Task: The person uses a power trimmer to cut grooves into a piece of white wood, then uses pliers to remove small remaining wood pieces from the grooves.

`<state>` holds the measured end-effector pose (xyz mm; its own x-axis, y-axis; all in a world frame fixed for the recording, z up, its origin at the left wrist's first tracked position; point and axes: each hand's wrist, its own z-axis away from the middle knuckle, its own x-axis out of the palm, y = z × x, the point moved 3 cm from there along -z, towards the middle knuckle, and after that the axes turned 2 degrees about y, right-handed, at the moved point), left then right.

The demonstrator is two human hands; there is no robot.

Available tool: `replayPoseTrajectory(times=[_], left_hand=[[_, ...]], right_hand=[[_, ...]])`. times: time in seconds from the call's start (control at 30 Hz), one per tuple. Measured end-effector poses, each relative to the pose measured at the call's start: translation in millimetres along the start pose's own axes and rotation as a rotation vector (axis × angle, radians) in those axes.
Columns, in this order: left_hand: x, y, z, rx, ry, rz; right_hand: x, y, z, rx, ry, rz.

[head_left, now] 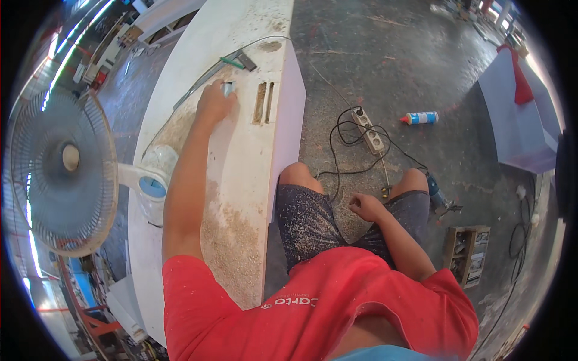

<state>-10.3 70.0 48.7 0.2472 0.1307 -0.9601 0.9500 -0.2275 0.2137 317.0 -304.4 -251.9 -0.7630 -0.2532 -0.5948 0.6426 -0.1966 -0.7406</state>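
My left hand (pixel 215 103) reaches forward over a long white panel (pixel 238 141). Its fingers close around a small pale-blue piece (pixel 228 88), mostly covered by the hand. To the right of that hand, two narrow slots (pixel 263 103) are cut through the panel near its edge. Just beyond lie a green pencil-like stick (pixel 232 62) and a small dark grey block (pixel 247 61). My right hand (pixel 365 207) is held above my lap near the right knee, fingers curled in, with no object showing in it.
Sawdust (pixel 232 240) covers much of the panel. A fan (pixel 66 171) stands at the left. On the floor at right are a power strip (pixel 368 129) with tangled black cable, a blue-labelled bottle (pixel 420 118), a blue power tool (pixel 438 194) and a wooden box (pixel 466 256).
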Motion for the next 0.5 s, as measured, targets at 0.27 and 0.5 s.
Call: replayPoseTrajectory(times=[0.27, 0.5], left_hand=[[2.4, 102.8, 68.1, 0.29, -0.095, 0.051], [4.6, 110.8, 70.8, 0.229, -0.083, 0.021]], right_hand=[[-12.7, -0.2, 11.6, 0.09, 0.062, 0.073], [-11.6, -0.3, 9.5, 0.082, 0.017, 0.067]])
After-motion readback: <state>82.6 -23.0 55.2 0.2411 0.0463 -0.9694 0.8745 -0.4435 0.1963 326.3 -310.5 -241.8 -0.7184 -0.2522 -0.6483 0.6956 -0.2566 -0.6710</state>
